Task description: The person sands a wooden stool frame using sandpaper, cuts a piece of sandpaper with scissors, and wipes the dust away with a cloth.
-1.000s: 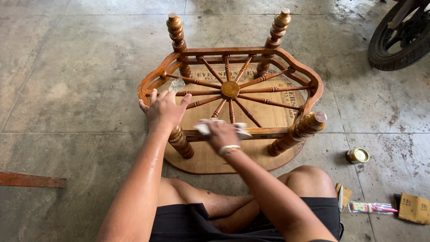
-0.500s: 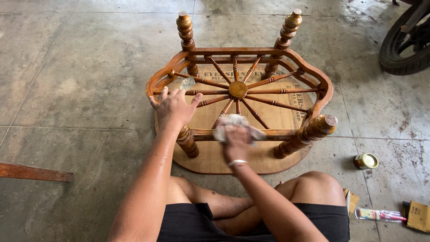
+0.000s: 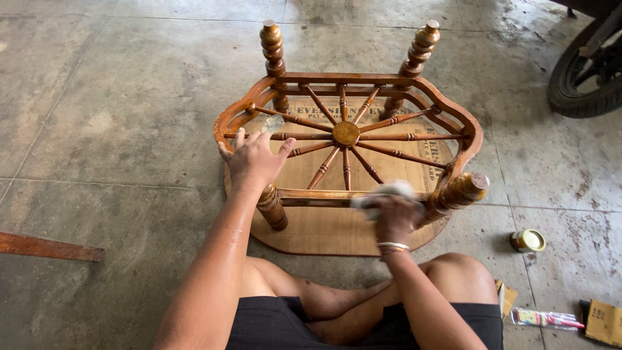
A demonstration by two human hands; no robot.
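Nearest us, our right hand (image 3: 394, 217) is closed around a crumpled white cloth (image 3: 383, 192), pressing it on the near rail of the upturned wooden table (image 3: 346, 133), close to the near right leg (image 3: 455, 194). Our left hand (image 3: 254, 159) lies flat, fingers spread and gripping nothing, on top of the near left leg (image 3: 270, 206), bracing the frame.

To rub well here, we judge it best to keep that brace firm and draw the cloth along the grain in even strokes (turned grooves catch excess easily).

The table rests top-down on the concrete floor (image 3: 110, 129), its spoked wheel shelf (image 3: 346, 133) facing up. A small round tin (image 3: 527, 240) stands to the right, with a cardboard scrap (image 3: 604, 319) and a plastic packet (image 3: 543, 317) near it. Farther off, a motorcycle tyre (image 3: 583, 71) shows at the corner.
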